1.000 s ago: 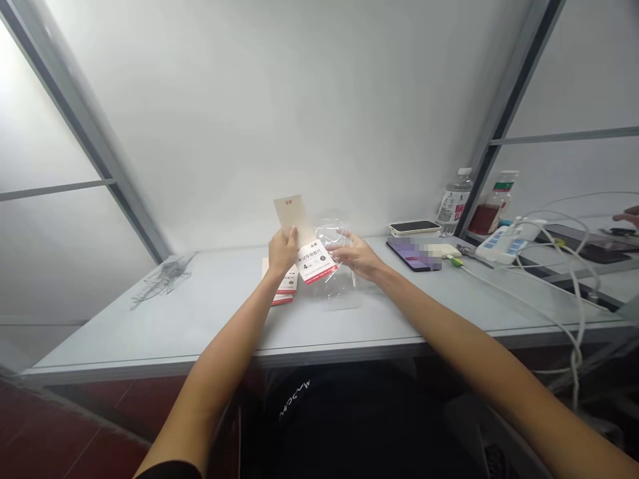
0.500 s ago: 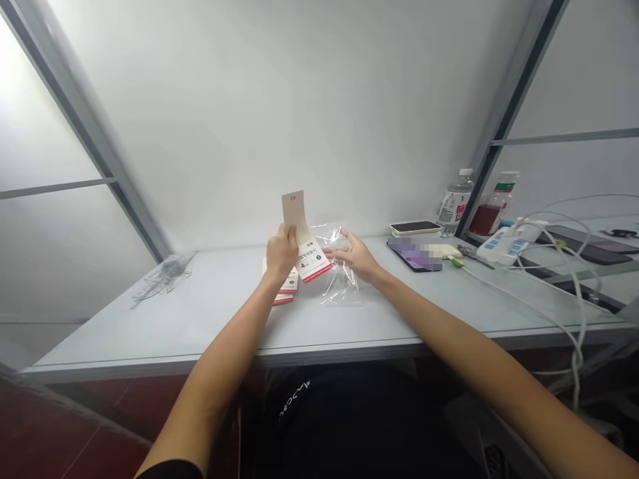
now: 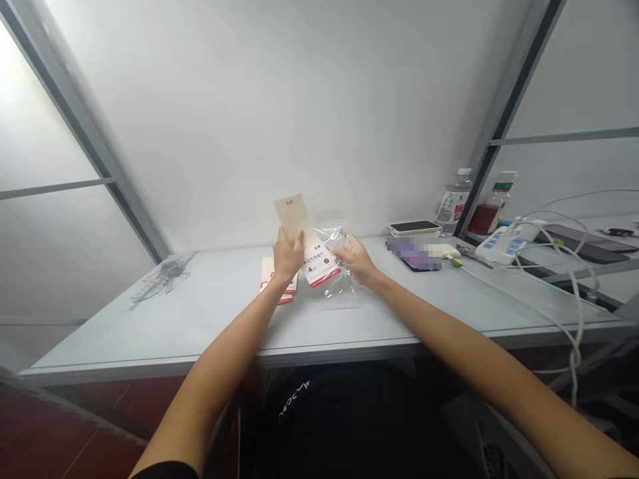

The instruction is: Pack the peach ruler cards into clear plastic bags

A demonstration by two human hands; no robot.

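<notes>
Red-edged cards (image 3: 277, 283) lie flat on the desk (image 3: 210, 319), just below the left hand (image 3: 288, 256), which pinches a long paper card (image 3: 290, 216). Card's long axis tilts up-left to down-right; its lower end overlaps a clear plastic bag (image 3: 343, 293). The right hand (image 3: 355, 258) is nearer the bag, fingers closed on its top edge.

This looks like a small office workstation: a long pale-grey desk (image 3: 150, 326) stands against a white wall (image 3: 274, 113) between frosted glass partitions (image 3: 50, 253) in grey metal frames (image 3: 509, 113). Toward the tabletop's right end sit a white power strip (image 3: 502, 246), looping white charging cables (image 3: 574, 313), a black smartphone (image 3: 413, 227) and a clear plastic water bottle (image 3: 453, 203).
</notes>
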